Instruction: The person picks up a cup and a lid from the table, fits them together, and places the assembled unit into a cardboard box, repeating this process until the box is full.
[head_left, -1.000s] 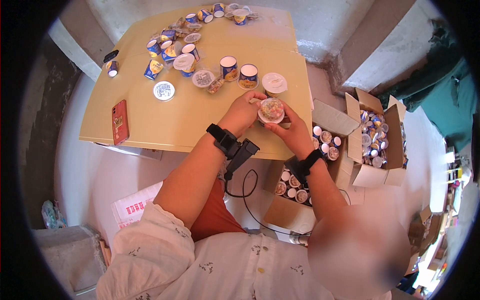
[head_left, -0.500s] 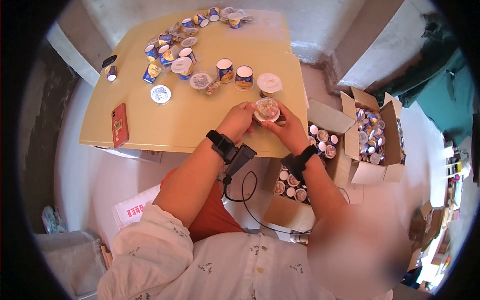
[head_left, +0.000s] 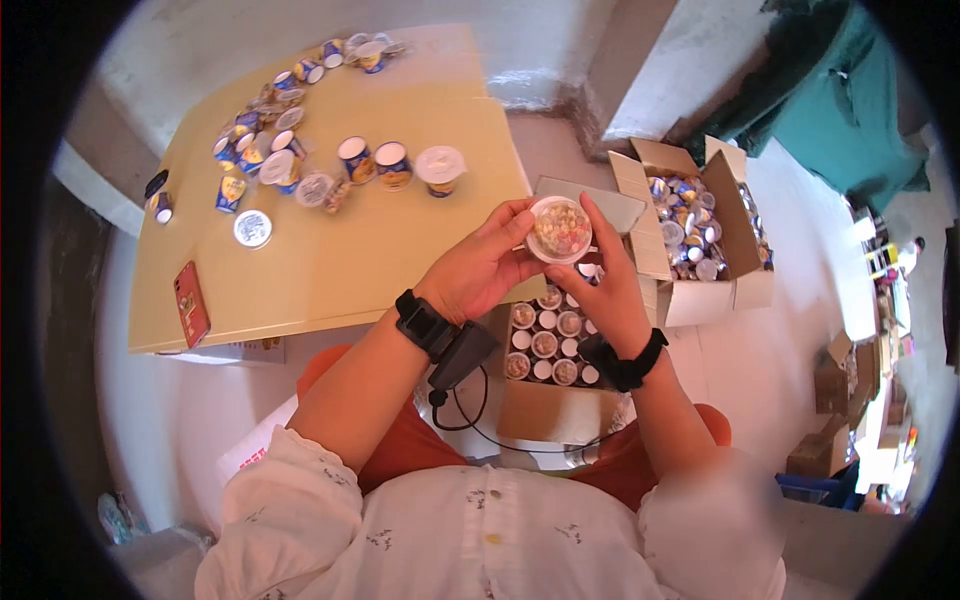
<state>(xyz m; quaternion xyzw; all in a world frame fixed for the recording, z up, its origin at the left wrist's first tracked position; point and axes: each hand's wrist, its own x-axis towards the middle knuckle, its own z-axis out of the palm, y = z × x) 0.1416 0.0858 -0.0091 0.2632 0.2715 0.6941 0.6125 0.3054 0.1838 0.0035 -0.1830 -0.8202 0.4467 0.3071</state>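
A clear plastic cup of colourful snack pieces (head_left: pixel 560 230) is between my two hands, past the table's right edge and above an open carton. My left hand (head_left: pixel 475 268) grips its left side, thumb and fingers at the rim. On the cup's right and lower side are the bent fingers and thumb of my right hand (head_left: pixel 615 295). The carton below (head_left: pixel 560 412) contains rows of similar cups, some with white tops upward and others with clear domes upward; my hands partly hide it. Nearest on the table stands a blue-and-yellow cup with a wide clear lid (head_left: pixel 440 172).
On the yellow table (head_left: pixel 340 270) are two upright printed cups, a white round lid (head_left: pixel 252 229), a pile of cups (head_left: pixel 270 140) and a red phone (head_left: pixel 192 304). Another carton (head_left: pixel 742 235) full of loose cups stands at right. A black cable (head_left: pixel 490 430) loops below my left wrist.
Both hands have carried the snack cup rightward, from over the table's edge to above the carton. My view has turned to the right, so the table appears further left.
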